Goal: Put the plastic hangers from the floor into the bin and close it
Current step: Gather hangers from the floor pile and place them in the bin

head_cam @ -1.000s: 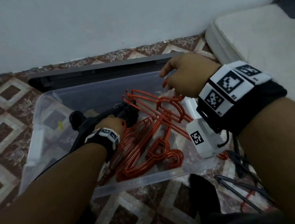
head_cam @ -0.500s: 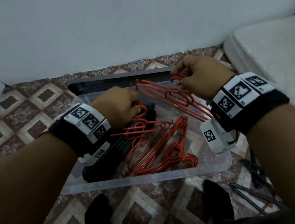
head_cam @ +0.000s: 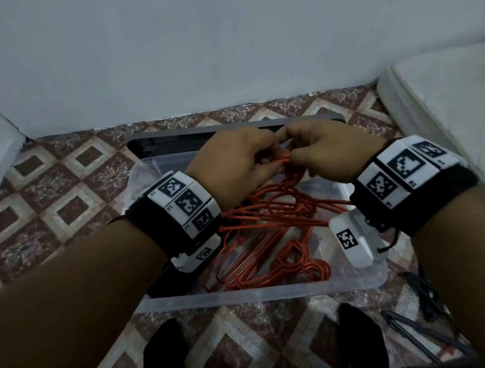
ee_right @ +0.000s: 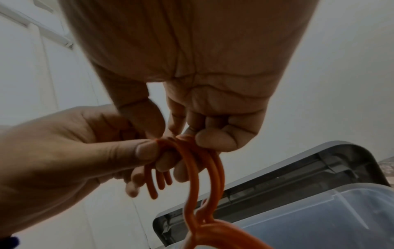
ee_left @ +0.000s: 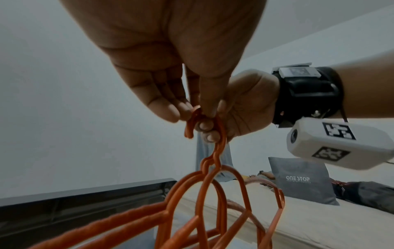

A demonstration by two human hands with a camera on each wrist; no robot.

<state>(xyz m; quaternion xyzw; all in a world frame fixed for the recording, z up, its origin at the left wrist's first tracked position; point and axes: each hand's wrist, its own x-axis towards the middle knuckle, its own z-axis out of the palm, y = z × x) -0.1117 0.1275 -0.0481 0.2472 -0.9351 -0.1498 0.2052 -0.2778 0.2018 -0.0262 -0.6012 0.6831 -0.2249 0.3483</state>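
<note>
Hangers' hooks pinched by left hand and right hand above open bin's rim.

Both forearms are bare. Each wrist wears a broad black strap topped by a row of white blocks printed with black square fiducial markers. The right wrist's strap carries the same white marker blocks. Beneath each wrist hangs a white camera housing with its own black marker; a round lens shows on its front face. A thin black cord dangles by the right housing. Dark socks cover the feet.
</note>
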